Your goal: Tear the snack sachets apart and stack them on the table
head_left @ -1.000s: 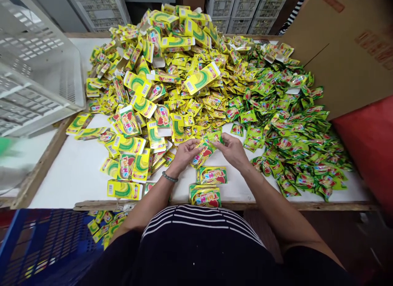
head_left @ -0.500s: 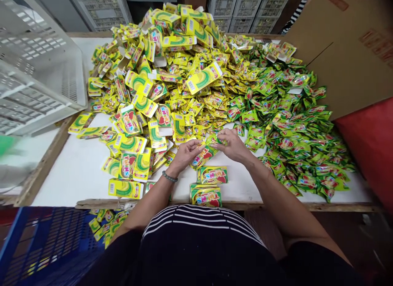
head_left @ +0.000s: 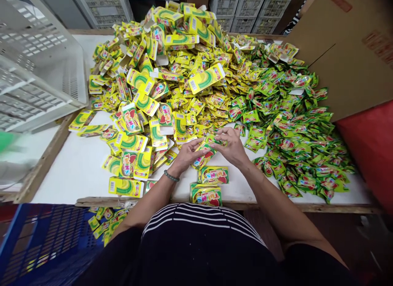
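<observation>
A small green and yellow candy box (head_left: 205, 155) is held tilted between both hands, just above the white table. My left hand (head_left: 188, 155) is closed on its left side, thumb along the front. My right hand (head_left: 229, 146) has its fingers closed at the box's upper right end; a green candy packet seems to be there too, but the fingers partly hide it. Just below the hands lies a flat stack of boxes (head_left: 214, 175), with another stack (head_left: 206, 194) nearer the table's front edge. Loose yellow boxes (head_left: 132, 142) lie left of my left hand.
Yellow packets and boxes (head_left: 196, 52) heap up at the back, green packets (head_left: 294, 130) at the right. A white crate (head_left: 39, 69) stands left, a cardboard carton (head_left: 346, 52) right. Below the table's left front is a blue crate (head_left: 46, 237) with packets.
Both hands stay at the same place around the box. My left thumb has stretched further across its front, and the right fingers have shifted slightly at its upper end.
</observation>
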Demonstrator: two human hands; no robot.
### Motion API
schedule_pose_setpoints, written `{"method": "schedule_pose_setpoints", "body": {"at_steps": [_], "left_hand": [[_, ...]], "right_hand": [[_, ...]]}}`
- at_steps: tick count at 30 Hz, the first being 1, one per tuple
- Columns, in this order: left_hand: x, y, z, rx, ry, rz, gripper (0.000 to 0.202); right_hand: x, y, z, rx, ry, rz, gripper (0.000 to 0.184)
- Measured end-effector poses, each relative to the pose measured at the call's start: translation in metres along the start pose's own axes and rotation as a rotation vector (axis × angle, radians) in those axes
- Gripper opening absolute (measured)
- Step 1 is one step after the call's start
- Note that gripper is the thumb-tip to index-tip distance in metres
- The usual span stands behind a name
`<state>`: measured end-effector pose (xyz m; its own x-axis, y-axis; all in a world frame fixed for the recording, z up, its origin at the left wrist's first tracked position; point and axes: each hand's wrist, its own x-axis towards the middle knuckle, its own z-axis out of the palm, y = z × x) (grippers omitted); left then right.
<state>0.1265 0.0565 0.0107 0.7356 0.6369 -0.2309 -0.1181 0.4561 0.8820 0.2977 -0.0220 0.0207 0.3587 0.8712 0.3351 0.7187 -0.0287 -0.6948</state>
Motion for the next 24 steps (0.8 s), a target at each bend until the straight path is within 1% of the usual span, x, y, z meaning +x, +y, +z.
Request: {"method": "schedule_pose_setpoints", "body": {"at_steps": [4,7,10,12,15,16,18,20,22,24], "left_hand": [[0.0,-0.002,0.001,-0.01,0.017,-0.005,0.062],[-0.001,-0.001,0.003,-0.015,-0.005,0.017,0.059],[-0.002,0.001,0.005,0.027,-0.01,0.026,0.055],[-0.003,0.002,0.005,0.045,0.005,0.038,0.056],[-0.002,0.004,0.005,0.006,0.062,0.106,0.06],[-0.002,0.005,0.005,-0.007,0.084,0.129,0.06],[-0.003,0.006,0.005,-0.014,0.107,0.161,0.057],[-0.004,0.006,0.007,-0.018,0.095,0.17,0.055],[-0.006,0.006,0.008,-0.021,0.079,0.176,0.055],[-0.007,0.006,0.009,0.002,0.068,0.182,0.053]], "right_hand": [[-0.005,-0.002,0.004,0.083,-0.111,0.017,0.019],[-0.009,-0.006,0.008,0.114,-0.2,0.042,0.03],[-0.012,-0.011,0.011,0.148,-0.265,0.064,0.041],[-0.013,-0.014,0.01,0.183,-0.233,0.085,0.043],[-0.014,-0.017,0.004,0.286,-0.074,0.135,0.034],[-0.015,-0.018,0.003,0.339,-0.046,0.155,0.035],[-0.018,-0.019,0.005,0.451,-0.06,0.191,0.04],[-0.021,-0.021,0.009,0.522,-0.103,0.206,0.042],[-0.022,-0.022,0.013,0.527,-0.105,0.199,0.04],[-0.022,-0.022,0.014,0.48,-0.113,0.17,0.039]]}}
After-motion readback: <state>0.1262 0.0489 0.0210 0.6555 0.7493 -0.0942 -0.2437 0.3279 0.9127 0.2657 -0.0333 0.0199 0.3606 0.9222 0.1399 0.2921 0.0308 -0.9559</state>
